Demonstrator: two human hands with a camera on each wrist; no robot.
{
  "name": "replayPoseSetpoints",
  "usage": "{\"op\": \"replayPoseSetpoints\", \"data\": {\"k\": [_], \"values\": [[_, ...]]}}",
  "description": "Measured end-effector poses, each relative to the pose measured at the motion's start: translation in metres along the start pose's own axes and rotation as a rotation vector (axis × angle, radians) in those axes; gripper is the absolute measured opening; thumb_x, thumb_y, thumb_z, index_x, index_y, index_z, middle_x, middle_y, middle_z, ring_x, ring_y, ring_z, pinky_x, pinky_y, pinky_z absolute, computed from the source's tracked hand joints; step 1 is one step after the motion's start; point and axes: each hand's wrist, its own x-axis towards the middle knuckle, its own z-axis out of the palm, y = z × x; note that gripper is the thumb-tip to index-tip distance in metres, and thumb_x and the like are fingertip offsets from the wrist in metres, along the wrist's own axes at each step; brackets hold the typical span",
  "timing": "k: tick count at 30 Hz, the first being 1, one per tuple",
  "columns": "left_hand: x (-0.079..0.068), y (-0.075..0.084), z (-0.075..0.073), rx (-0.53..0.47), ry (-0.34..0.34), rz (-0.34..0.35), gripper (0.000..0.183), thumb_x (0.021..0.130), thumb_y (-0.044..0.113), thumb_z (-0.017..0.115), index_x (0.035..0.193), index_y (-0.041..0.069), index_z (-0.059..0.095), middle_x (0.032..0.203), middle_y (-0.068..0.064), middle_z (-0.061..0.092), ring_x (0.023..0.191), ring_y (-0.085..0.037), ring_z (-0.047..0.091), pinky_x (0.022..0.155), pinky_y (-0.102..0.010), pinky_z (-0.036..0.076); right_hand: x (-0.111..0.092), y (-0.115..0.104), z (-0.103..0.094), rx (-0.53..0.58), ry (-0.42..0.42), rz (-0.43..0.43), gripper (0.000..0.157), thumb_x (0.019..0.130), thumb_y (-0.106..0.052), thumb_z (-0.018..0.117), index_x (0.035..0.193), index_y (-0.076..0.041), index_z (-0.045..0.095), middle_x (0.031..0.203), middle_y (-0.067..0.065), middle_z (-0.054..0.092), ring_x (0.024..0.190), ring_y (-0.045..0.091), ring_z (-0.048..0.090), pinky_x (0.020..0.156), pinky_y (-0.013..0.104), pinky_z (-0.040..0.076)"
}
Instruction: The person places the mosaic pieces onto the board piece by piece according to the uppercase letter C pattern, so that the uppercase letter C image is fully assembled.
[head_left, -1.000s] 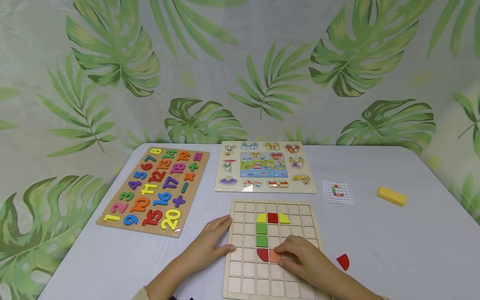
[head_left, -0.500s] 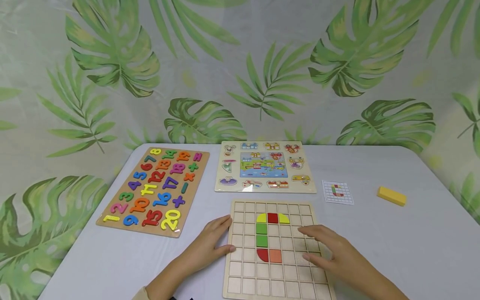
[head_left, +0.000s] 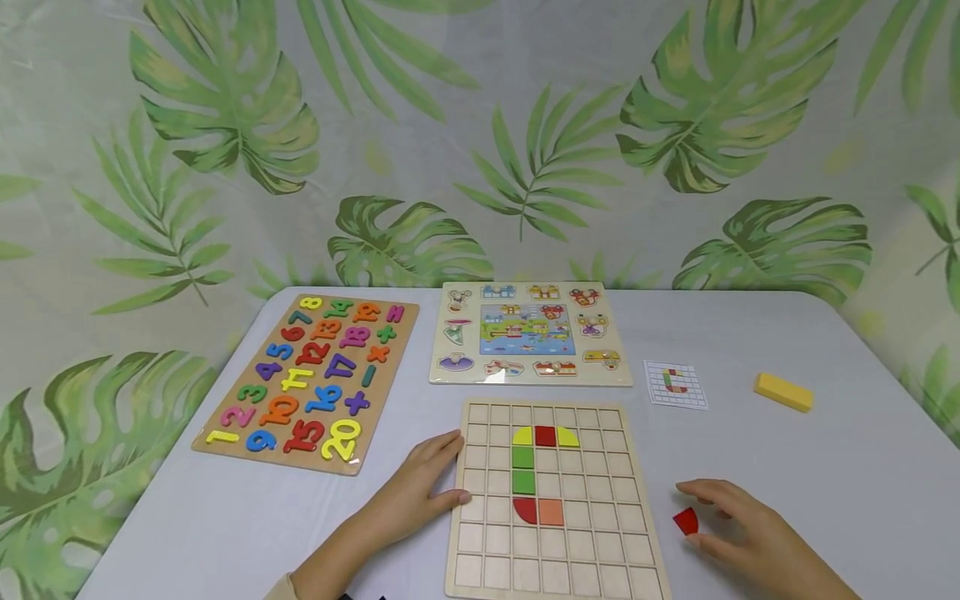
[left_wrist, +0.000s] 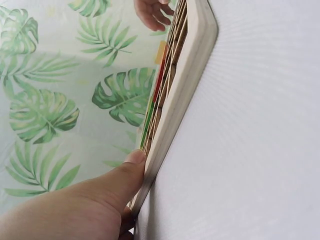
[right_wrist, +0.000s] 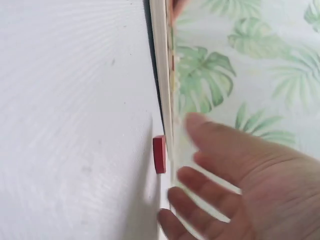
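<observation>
My left hand (head_left: 411, 492) rests at the left edge of a wooden grid board (head_left: 583, 546), its thumb lying on the rim. In the left wrist view that thumb presses on the board's edge. On the grid, yellow, red, green and orange tiles form a C shape, ending at an orange square tile (head_left: 551, 512). To the right of the board a red quarter-circle tile (head_left: 686, 522) lies on the white cloth. My right hand (head_left: 753, 533) is beside it, thumb and forefinger spread around the tile. The right wrist view shows the hand (right_wrist: 250, 185) with fingers apart near that tile.
A pattern card (head_left: 676, 385) lies behind the board at right, with a yellow block (head_left: 783, 392) farther right. At the back stands a picture peg puzzle (head_left: 531, 371); a number puzzle board (head_left: 300, 454) lies at left. A leaf-print cloth hangs behind the table.
My right hand has let go of the orange tile, leaving it in the grid, and moved right, off the board, to the red quarter-circle tile. The left hand stays in place.
</observation>
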Motion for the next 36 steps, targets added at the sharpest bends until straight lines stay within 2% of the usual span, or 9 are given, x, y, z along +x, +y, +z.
{"op": "replayPoseSetpoints", "data": {"k": [4,9,17,22,27,32,36], "values": [[0.000,0.000,0.000,0.002,0.002,0.000,0.073,0.084,0.046,0.055,0.137,0.000,0.035,0.142,-0.009,0.030,0.129,-0.027,0.025,0.102,-0.043,0.027,-0.005,0.013,0.003,0.009,-0.038,-0.041,0.044,0.070,-0.017,0.076,0.111,-0.017,0.060,0.105,-0.011,0.055,0.095,-0.004,0.046,0.082,0.000,0.029],[0.000,0.000,0.000,-0.002,0.001,-0.004,0.073,0.084,0.046,0.055,0.137,0.000,0.035,0.142,-0.009,0.031,0.129,-0.027,0.025,0.102,-0.043,0.027,-0.003,0.021,0.006,0.076,-0.046,-0.157,0.036,0.070,-0.003,0.074,0.101,-0.015,0.062,0.094,-0.011,0.054,0.084,0.002,0.049,0.075,0.003,0.034],[-0.001,0.000,0.000,-0.004,0.002,-0.003,0.073,0.084,0.047,0.054,0.137,0.000,0.034,0.142,-0.009,0.030,0.129,-0.027,0.025,0.102,-0.043,0.027,-0.001,0.017,0.011,0.030,-0.028,-0.142,0.031,0.070,-0.006,0.075,0.092,-0.021,0.060,0.088,-0.017,0.052,0.080,0.001,0.048,0.074,0.003,0.033],[0.000,0.000,0.000,-0.009,-0.003,-0.008,0.073,0.084,0.047,0.054,0.137,0.000,0.034,0.142,-0.009,0.030,0.129,-0.027,0.024,0.102,-0.043,0.027,0.006,0.008,0.009,0.010,-0.011,-0.134,0.033,0.070,-0.008,0.076,0.094,-0.023,0.059,0.088,-0.018,0.051,0.078,0.001,0.047,0.071,0.004,0.034],[0.000,0.000,-0.001,-0.009,-0.008,-0.013,0.073,0.084,0.044,0.057,0.137,0.001,0.034,0.142,-0.009,0.030,0.130,-0.026,0.024,0.102,-0.042,0.026,0.020,-0.010,0.005,-0.003,-0.007,-0.152,0.036,0.069,-0.008,0.077,0.096,-0.023,0.059,0.089,-0.018,0.055,0.077,0.000,0.050,0.066,0.010,0.040],[0.001,0.000,-0.001,-0.006,-0.020,-0.027,0.073,0.084,0.043,0.058,0.138,0.002,0.032,0.143,-0.007,0.028,0.130,-0.025,0.022,0.103,-0.041,0.025,0.039,-0.031,0.006,0.032,-0.070,-0.172,0.030,0.074,-0.015,0.073,0.098,-0.024,0.058,0.091,-0.019,0.054,0.079,0.000,0.051,0.066,0.020,0.047],[0.001,-0.001,0.000,-0.006,-0.026,-0.034,0.073,0.084,0.043,0.058,0.139,0.003,0.032,0.144,-0.007,0.027,0.131,-0.024,0.021,0.103,-0.041,0.025,0.052,-0.042,0.014,0.088,-0.135,-0.222,0.025,0.078,-0.017,0.070,0.100,-0.023,0.058,0.094,-0.018,0.054,0.082,0.002,0.052,0.069,0.023,0.049]]}}
